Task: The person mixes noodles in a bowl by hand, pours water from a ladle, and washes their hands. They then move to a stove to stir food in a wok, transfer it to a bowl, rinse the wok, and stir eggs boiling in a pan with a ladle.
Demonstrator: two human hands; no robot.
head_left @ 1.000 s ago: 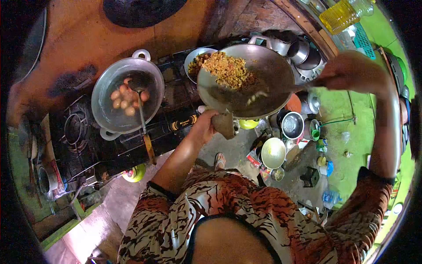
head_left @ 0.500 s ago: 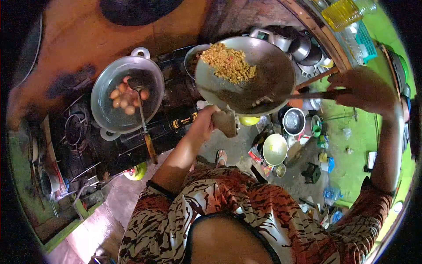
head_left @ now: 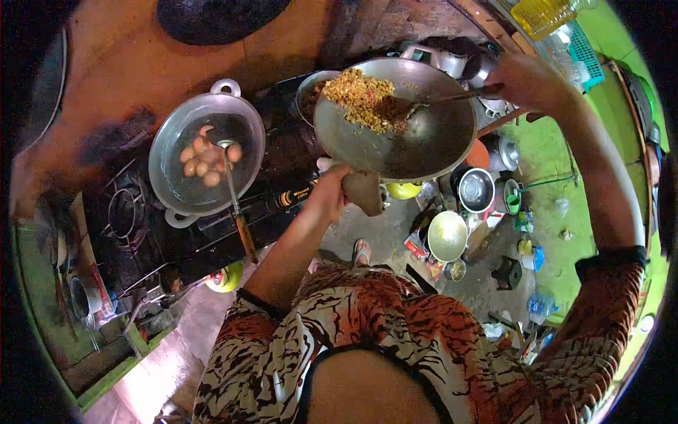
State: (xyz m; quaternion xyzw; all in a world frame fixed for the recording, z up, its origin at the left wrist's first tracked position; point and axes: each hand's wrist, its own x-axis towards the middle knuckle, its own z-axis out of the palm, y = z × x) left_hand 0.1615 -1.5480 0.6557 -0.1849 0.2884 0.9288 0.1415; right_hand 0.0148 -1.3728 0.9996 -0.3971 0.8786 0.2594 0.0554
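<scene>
My left hand (head_left: 329, 193) is closed on a brown folded cloth (head_left: 364, 193) at the near rim of a tilted metal wok (head_left: 431, 152). The wok's handle is hidden there. Fried rice-like food (head_left: 360, 95) is heaped along the wok's far left side. My right hand (head_left: 526, 81), at the upper right, grips the handle of a metal spatula (head_left: 448, 98). Its blade reaches into the wok, touching the right edge of the heap.
Left on the black stove (head_left: 279, 145) stands another wok (head_left: 169, 141) holding several eggs (head_left: 211, 179) in liquid. A ladle (head_left: 242, 226) leans over its rim. Behind the tilted wok sits a smaller pan (head_left: 308, 106). Bowls (head_left: 446, 237) and pots stand on the floor at right.
My right hand has moved up and left, carrying the spatula from the wok's lower right side to the food. My left hand stays at the near rim.
</scene>
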